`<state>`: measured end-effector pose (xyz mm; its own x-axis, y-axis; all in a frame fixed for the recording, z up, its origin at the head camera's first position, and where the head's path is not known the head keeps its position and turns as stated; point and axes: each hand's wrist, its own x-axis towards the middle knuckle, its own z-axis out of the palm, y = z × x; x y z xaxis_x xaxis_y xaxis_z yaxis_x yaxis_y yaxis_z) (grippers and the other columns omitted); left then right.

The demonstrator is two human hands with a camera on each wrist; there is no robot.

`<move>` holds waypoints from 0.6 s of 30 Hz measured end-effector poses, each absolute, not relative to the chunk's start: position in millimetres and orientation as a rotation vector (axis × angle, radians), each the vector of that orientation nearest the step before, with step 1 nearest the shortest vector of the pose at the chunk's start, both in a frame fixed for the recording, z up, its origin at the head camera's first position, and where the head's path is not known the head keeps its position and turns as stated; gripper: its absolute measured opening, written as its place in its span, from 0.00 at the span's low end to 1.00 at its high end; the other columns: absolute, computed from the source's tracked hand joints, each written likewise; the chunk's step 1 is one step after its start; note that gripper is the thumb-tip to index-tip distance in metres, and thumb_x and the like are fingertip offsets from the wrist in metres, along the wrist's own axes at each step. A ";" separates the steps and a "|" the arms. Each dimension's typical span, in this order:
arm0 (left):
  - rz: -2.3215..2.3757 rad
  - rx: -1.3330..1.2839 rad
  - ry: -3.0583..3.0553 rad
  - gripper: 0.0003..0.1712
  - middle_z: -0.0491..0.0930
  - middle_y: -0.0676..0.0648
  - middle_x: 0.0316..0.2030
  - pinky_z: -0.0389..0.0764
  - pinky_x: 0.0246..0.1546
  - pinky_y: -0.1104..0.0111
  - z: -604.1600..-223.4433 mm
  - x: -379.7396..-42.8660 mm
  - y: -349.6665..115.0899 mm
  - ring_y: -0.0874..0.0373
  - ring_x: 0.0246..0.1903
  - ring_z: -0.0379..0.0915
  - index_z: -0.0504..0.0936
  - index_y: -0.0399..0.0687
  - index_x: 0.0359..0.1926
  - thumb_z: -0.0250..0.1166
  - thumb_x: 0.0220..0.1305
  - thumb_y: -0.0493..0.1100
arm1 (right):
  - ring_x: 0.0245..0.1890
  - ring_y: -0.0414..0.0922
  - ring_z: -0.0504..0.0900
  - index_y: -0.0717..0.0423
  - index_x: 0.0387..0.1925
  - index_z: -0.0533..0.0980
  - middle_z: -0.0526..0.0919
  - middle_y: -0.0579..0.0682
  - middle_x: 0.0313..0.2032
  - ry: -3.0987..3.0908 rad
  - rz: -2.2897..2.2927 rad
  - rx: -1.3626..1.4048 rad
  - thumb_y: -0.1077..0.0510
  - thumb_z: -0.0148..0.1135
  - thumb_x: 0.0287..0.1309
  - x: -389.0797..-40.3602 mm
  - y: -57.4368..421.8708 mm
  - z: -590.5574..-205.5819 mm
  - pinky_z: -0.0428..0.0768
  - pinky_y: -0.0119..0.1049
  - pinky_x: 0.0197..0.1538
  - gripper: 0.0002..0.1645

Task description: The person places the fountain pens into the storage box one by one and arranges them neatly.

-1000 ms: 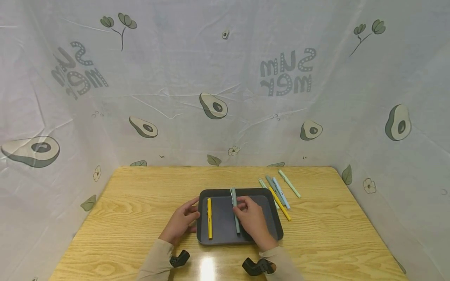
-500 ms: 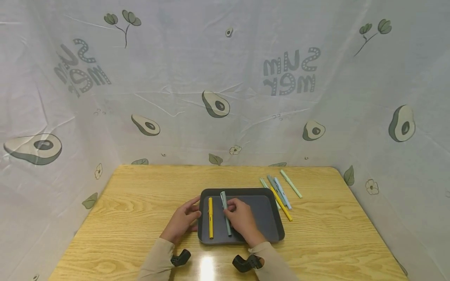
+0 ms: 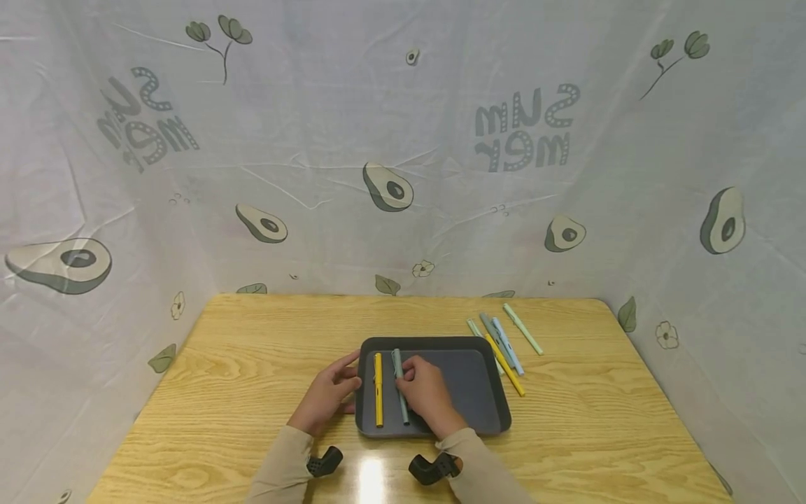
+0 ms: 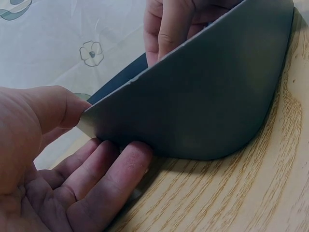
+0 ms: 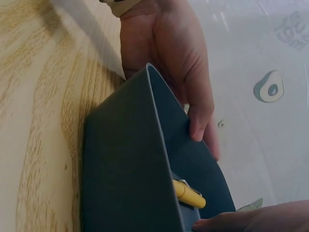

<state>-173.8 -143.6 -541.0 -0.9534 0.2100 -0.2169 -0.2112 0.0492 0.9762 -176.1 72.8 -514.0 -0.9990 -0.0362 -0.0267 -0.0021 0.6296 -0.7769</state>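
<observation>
A dark grey tray (image 3: 466, 428) sits on the wooden table. My left hand (image 3: 329, 393) holds its left side; in the left wrist view the thumb is at the rim and the fingertips (image 4: 137, 154) meet the outer wall. Inside the tray, my right hand (image 3: 427, 393) pinches a grey-green pen (image 3: 398, 361) that stands roughly parallel to a yellow pen (image 3: 378, 399) on its left. The right wrist view shows the yellow pen's capped end (image 5: 190, 194) beyond the tray wall. Whether the grey-green pen touches the tray floor I cannot tell.
Right of the tray lie several pens on the table: a yellow one (image 3: 511, 374), a light blue one (image 3: 507, 346), a dark grey-green one (image 3: 488, 326) and a pale green one (image 3: 524, 329). A patterned curtain (image 3: 315, 126) surrounds the table's back and sides.
My right hand has carried the grey-green pen leftward across the tray, close to the yellow pen. The left hand has kept its place at the tray's left side.
</observation>
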 end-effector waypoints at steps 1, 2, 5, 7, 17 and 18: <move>1.981 0.000 2.027 0.35 0.73 0.35 0.65 0.88 0.40 0.54 -541.0 -173.8 -143.5 0.46 0.55 0.79 0.64 0.55 0.79 0.60 0.75 0.36 | 0.26 0.40 0.76 0.62 0.45 0.81 0.80 0.47 0.31 2.800 -1.329 -0.030 0.64 0.72 0.59 -175.8 71.9 -513.7 0.78 0.35 0.28 0.13; 1.985 0.002 2.022 0.35 0.73 0.35 0.65 0.88 0.40 0.54 -541.0 -173.8 -143.3 0.46 0.55 0.79 0.64 0.54 0.79 0.60 0.76 0.36 | 0.26 0.41 0.77 0.62 0.46 0.80 0.79 0.48 0.31 2.792 -1.329 -0.028 0.64 0.72 0.60 -175.5 70.9 -513.7 0.78 0.35 0.28 0.13; 1.993 0.010 2.014 0.35 0.73 0.34 0.64 0.89 0.40 0.54 -541.0 -173.6 -143.3 0.46 0.55 0.79 0.64 0.54 0.79 0.60 0.76 0.35 | 0.25 0.41 0.76 0.63 0.46 0.80 0.77 0.48 0.31 2.783 -1.329 -0.030 0.64 0.72 0.60 -174.4 68.4 -513.9 0.78 0.34 0.25 0.13; 1.995 0.017 2.012 0.35 0.73 0.34 0.64 0.89 0.40 0.54 -541.0 -173.5 -143.5 0.46 0.55 0.79 0.64 0.53 0.79 0.60 0.76 0.36 | 0.24 0.41 0.75 0.63 0.46 0.79 0.76 0.48 0.31 2.776 -1.339 -0.031 0.65 0.72 0.60 -173.8 67.4 -514.3 0.78 0.34 0.23 0.13; 1.998 0.027 2.004 0.35 0.73 0.34 0.65 0.88 0.40 0.53 -540.0 -173.2 -144.1 0.45 0.55 0.79 0.63 0.53 0.79 0.60 0.76 0.36 | 0.23 0.42 0.76 0.64 0.48 0.78 0.76 0.50 0.33 2.705 -1.393 -0.003 0.64 0.71 0.62 -174.8 66.5 -513.5 0.79 0.33 0.19 0.15; 1.998 0.026 2.003 0.35 0.73 0.34 0.65 0.88 0.40 0.53 -539.9 -173.3 -144.0 0.45 0.55 0.79 0.63 0.53 0.79 0.60 0.76 0.36 | 0.22 0.42 0.76 0.64 0.49 0.78 0.76 0.50 0.34 2.696 -1.396 0.002 0.64 0.71 0.62 -174.7 66.5 -513.6 0.79 0.33 0.19 0.16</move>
